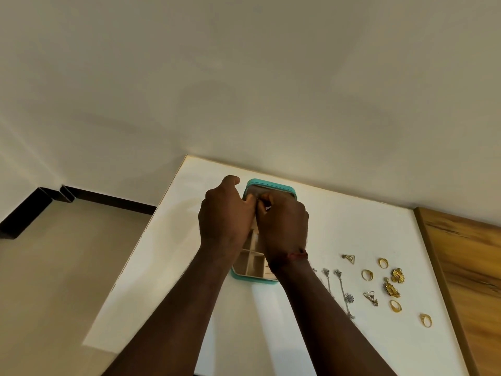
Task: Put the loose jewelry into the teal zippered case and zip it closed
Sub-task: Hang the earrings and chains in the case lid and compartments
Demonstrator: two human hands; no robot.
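The teal zippered case (pixel 271 183) lies open on the white table (pixel 176 253), its lid propped up at the far end and its beige compartments (pixel 252 263) showing between my wrists. My left hand (pixel 225 213) curls against the lid's left edge. My right hand (pixel 282 221) pinches a small pale item at the lid; what it is stays hidden. Loose jewelry lies to the right of the case: several gold rings (pixel 367 274), two gold flower earrings (pixel 397 275), two triangular earrings (pixel 349 258) and silver drop earrings (pixel 343 291).
A wooden panel (pixel 466 267) borders the table on the right. The table's left edge (pixel 151 229) drops to a beige floor (pixel 54 267). A plain wall (pixel 244 90) rises right behind the case.
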